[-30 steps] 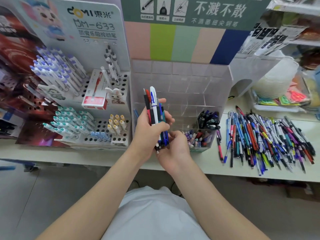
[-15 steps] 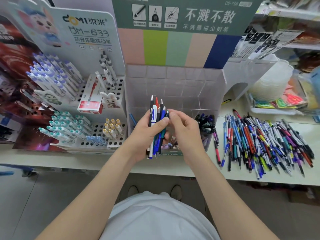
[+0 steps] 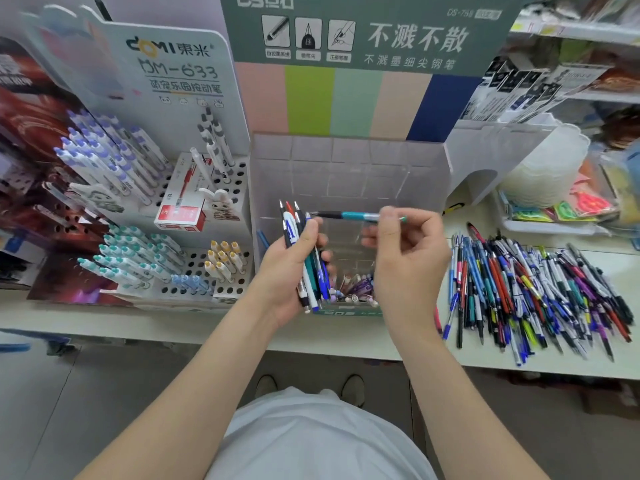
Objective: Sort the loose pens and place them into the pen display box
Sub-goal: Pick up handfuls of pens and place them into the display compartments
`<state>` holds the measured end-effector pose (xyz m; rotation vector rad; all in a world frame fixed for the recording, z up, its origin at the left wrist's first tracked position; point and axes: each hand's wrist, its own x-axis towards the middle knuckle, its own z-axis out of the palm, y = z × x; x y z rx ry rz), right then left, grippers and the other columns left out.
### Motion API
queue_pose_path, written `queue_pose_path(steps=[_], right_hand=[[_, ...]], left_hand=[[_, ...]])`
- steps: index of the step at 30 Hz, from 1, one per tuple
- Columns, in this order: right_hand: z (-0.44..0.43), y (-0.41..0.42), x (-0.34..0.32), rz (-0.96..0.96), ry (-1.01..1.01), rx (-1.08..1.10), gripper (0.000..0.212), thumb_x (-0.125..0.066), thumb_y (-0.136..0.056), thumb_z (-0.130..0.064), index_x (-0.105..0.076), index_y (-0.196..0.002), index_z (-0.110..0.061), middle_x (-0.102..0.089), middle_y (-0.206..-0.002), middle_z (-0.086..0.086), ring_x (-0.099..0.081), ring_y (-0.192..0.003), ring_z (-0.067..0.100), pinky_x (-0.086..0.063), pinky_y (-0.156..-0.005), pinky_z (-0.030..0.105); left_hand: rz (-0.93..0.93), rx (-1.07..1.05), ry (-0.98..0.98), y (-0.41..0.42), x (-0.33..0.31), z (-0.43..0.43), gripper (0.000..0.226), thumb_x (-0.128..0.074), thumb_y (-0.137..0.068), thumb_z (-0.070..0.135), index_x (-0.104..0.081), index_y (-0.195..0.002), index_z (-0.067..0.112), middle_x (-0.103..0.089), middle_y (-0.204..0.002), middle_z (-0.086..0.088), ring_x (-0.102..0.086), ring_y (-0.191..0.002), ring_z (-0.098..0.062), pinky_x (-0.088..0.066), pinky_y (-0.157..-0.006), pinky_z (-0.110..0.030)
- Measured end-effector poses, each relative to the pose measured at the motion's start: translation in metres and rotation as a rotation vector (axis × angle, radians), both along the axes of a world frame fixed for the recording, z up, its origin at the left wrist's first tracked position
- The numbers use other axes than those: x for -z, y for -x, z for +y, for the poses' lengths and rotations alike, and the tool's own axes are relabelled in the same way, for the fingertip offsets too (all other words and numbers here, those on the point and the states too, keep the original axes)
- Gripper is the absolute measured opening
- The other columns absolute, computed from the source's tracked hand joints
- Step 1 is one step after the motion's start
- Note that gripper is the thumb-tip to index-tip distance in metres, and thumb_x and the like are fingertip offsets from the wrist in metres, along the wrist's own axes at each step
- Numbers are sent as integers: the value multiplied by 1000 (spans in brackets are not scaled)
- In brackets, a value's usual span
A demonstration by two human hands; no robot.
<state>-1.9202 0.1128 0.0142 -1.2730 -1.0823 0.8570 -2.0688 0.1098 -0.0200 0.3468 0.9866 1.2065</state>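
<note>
A long white counter (image 3: 104, 323) runs across the view, its front edge above a grey tiled floor (image 3: 52, 410). At the back stands a dark green sign (image 3: 381, 32) with white Chinese lettering, and under it a panel of stripes (image 3: 311, 102) (pink, lime, pale green, beige, navy). To the left a white stand (image 3: 235, 183) full of round holes sits below a white card (image 3: 173, 64) printed "DM-633", beside a dark red poster (image 3: 31, 109). On the right, shelves (image 3: 571, 32) hold blurred goods, and stacked cloudy plastic trays (image 3: 550, 168) rest on the counter. The light is soft and even.
</note>
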Motion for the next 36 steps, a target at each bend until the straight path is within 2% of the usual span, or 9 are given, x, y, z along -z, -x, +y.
queue_pose_path(steps=[3, 6, 11, 16, 23, 27, 30, 33, 36], right_hand=[[-17, 9, 13, -122, 10, -177, 7, -78, -96, -14, -72, -98, -16, -77, -87, -3, -76, -78, 19, -62, -67, 33], [-26, 11, 30, -354, -71, -255, 24, -80, -93, -8, -78, -115, -18, -79, -104, -12, -75, -89, 11, -63, -74, 32], [-17, 4, 41, -588, -226, -310, 36, -82, -93, -11, -76, -129, -14, -74, -108, -4, -66, -89, 3, -51, -78, 10], [-9, 0, 38, -708, -188, -483, 54, -82, -89, -9, -68, -141, -17, -67, -115, -4, -63, -84, 9, -59, -78, 27], [3, -2, 31, -641, -95, -396, 43, -74, -90, -10, -75, -132, -23, -72, -92, -5, -65, -70, 11, -58, -72, 34], [4, -7, 28, -427, 77, -313, 35, -77, -96, -13, -77, -128, -26, -77, -102, -5, -69, -70, 4, -54, -66, 15], [7, -10, 29, -410, 84, -284, 33, -78, -97, -17, -76, -129, -26, -77, -103, -9, -71, -81, 5, -59, -73, 22], [13, -5, 26, -360, 80, -232, 33, -75, -99, -18, -75, -131, -25, -77, -107, -11, -73, -93, 11, -62, -82, 35], [29, 7, 6, -282, 34, -128, 32, -73, -101, -16, -74, -132, -22, -77, -108, -7, -72, -95, 12, -62, -84, 32]], left_hand=[[25, -90, -18, -3, -6, 7, 29, -59, -106, 38, -65, -122, 15, -64, -89, -1, -65, -76, -17, -60, -73, -38], [21, -111, -63, -4, -10, 10, 27, -62, -106, 33, -63, -125, 15, -63, -94, 0, -64, -85, -18, -60, -79, -39], [30, -143, -71, -4, -7, 10, 34, -61, -108, 14, -55, -141, 15, -64, -105, -7, -67, -101, -24, -62, -79, -39], [91, -170, -158, -6, -7, 10, 46, -59, -105, 0, -50, -145, 20, -61, -103, -5, -69, -104, -25, -57, -99, -48], [150, -148, -106, -9, -8, 16, 44, -63, -106, 9, -48, -143, 26, -63, -97, -5, -70, -90, -17, -63, -77, -38], [166, -90, -66, -6, -9, 20, 47, -71, -103, 24, -49, -145, 22, -65, -121, -15, -70, -118, -34, -53, -105, -66], [186, -99, -61, -5, -11, 21, 40, -67, -105, 24, -53, -142, 22, -64, -131, -20, -65, -128, -41, -53, -105, -66], [233, -119, -129, -3, -10, 22, 33, -62, -107, 23, -56, -138, 15, -68, -114, -11, -71, -110, -31, -60, -98, -52], [284, -163, -167, 7, -12, 22, 31, -60, -109, 18, -56, -139, 19, -67, -86, 1, -66, -82, -19, -62, -78, -43]])
